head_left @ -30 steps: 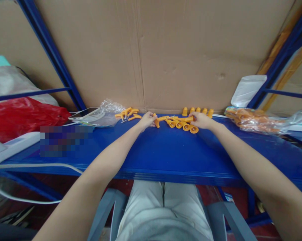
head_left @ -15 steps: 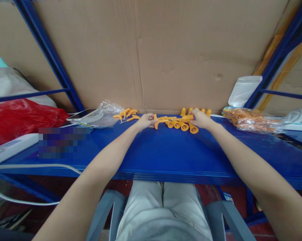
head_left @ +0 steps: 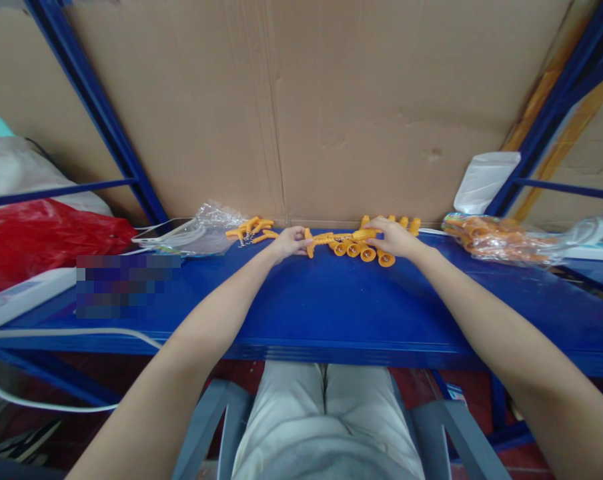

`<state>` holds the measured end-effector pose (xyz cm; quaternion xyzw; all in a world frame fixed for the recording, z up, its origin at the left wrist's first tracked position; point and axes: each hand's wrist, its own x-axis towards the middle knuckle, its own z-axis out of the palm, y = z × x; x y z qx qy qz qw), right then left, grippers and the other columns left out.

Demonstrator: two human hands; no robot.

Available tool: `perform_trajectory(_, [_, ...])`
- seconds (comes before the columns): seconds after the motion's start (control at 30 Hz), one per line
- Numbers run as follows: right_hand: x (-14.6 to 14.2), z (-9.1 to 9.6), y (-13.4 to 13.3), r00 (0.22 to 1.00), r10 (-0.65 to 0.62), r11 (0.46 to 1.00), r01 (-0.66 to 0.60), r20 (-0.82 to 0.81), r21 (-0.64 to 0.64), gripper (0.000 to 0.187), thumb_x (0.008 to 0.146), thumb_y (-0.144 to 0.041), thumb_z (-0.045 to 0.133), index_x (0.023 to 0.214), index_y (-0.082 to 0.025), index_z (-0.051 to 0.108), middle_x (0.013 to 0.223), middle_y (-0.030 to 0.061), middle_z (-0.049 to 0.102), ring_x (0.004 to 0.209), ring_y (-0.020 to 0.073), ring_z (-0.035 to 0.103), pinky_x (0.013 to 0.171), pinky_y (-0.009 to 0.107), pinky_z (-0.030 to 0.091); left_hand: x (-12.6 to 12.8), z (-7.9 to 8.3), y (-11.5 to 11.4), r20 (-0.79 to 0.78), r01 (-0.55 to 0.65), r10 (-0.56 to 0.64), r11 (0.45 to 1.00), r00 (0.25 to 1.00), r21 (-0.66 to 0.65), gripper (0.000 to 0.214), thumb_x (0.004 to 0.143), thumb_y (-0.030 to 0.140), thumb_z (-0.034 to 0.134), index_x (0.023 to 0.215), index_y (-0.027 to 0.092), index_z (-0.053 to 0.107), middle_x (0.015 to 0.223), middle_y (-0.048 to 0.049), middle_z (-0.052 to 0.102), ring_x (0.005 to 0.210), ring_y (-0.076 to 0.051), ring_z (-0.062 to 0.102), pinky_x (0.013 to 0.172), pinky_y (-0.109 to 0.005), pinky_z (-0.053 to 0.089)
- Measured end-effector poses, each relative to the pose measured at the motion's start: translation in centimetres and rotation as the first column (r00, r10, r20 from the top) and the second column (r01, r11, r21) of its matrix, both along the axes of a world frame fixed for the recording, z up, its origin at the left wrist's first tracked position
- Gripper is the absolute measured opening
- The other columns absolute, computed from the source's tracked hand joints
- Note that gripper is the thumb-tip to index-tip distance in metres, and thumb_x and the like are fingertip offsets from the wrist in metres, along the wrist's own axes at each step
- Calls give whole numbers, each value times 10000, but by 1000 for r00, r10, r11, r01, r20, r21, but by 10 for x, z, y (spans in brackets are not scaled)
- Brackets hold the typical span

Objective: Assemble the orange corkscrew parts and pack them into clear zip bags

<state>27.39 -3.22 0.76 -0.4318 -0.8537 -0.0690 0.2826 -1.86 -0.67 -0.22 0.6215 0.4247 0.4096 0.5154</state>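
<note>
The cones [head_left: 386,259] and handles [head_left: 310,243] are orange, the table [head_left: 321,300] blue, the cardboard [head_left: 361,100] brown, the plastic bag [head_left: 56,237] red.

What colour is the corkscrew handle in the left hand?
The corkscrew handle is orange; the head view shows it best.

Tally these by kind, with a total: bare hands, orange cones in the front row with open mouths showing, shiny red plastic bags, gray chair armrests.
Bare hands: 2, left hand and right hand
Front-row orange cones, open mouths showing: 4
Shiny red plastic bag: 1
Gray chair armrests: 2
Total: 9
</note>
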Motion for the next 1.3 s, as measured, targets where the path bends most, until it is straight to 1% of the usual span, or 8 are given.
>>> perform_trajectory(0.2, [-2, -1, 1, 1000, -2, 1000, 2, -28, -7, 311, 782, -240, 596, 1078, -196, 682, 1100, 109, 672, 1055, 277, 609, 927, 461, 462, 1, 2, -4, -33, -24, 24, 1000, 999, -5, 188, 776, 12, 664, 802, 142, 530, 705, 19, 655, 616, -85, 659, 775, -343, 587])
perform_trajectory(0.4, [-9, -3, -1, 1000, -7, 1000, 7, -16, -30, 321, 777, -246, 603, 1083, -193, 684, 1061, 104, 686, 989, 272, 628, 912, 479, 466, 3, 2, -5, -28, -20, 21, 1000, 999, 19, 193, 767, 10, 670, 803, 141, 534, 688, 21, 654, 608, -85, 651, 766, -338, 587])
perform_trajectory(0.6, [-25, -3, -10, 999, 18, 1000, -19, 31, 20, 325, 805, -261, 592, 1115, -213, 674, 1110, 99, 670, 1070, 281, 605, 939, 476, 458, 12, 2, -8, -26, -9, 11, 998, 1000, 66, 179, 753, 39, 694, 824, 132, 558, 727, 16, 648, 640, -92, 655, 786, -359, 578])
perform_trajectory(0.73, [-26, 0, -13, 998, -40, 998, 37, 50, 45, 363, 832, -298, 578, 1171, -186, 642, 1172, 119, 653, 1095, 288, 597, 946, 461, 450, 15, 6, -11, -10, -51, 52, 994, 999, 101, 158, 771, 36, 668, 842, 134, 567, 737, 17, 651, 662, -95, 656, 784, -341, 578])
perform_trajectory(0.87, [-27, 2, -17, 983, -124, 990, 112, 136, 89, 390, 849, -320, 562, 1215, -189, 603, 1182, 130, 647, 1086, 303, 595, 912, 459, 444, 16, 11, -14, -18, -70, 72, 991, 997, 111, 135, 789, 16, 635, 839, 126, 576, 716, 13, 652, 637, -93, 647, 747, -314, 580])
perform_trajectory(1.1, [-38, 7, -28, 936, -270, 953, 226, 226, 203, 409, 867, -271, 515, 1250, -132, 554, 1173, 184, 638, 1090, 335, 585, 886, 444, 405, 17, 17, -22, 11, -14, 13, 995, 1000, 96, 76, 813, 75, 653, 836, 121, 598, 684, -10, 673, 587, -106, 647, 686, -289, 574])
perform_trajectory(1.2, [-40, 7, -30, 944, -258, 955, 217, 204, 204, 423, 864, -253, 527, 1263, -116, 546, 1183, 190, 635, 1107, 340, 583, 905, 460, 414, 17, 18, -24, 15, -14, 13, 995, 1000, 94, 82, 817, 59, 644, 822, 117, 586, 659, -1, 664, 560, -99, 640, 652, -269, 569])
perform_trajectory(1.3, [-38, 3, -25, 978, -173, 975, 154, 115, 157, 437, 849, -287, 576, 1257, -130, 555, 1196, 172, 636, 1109, 330, 590, 912, 472, 444, 17, 18, -24, 6, -36, 35, 995, 999, 95, 76, 835, 39, 609, 843, 110, 581, 669, 2, 661, 566, -95, 645, 641, -258, 567])
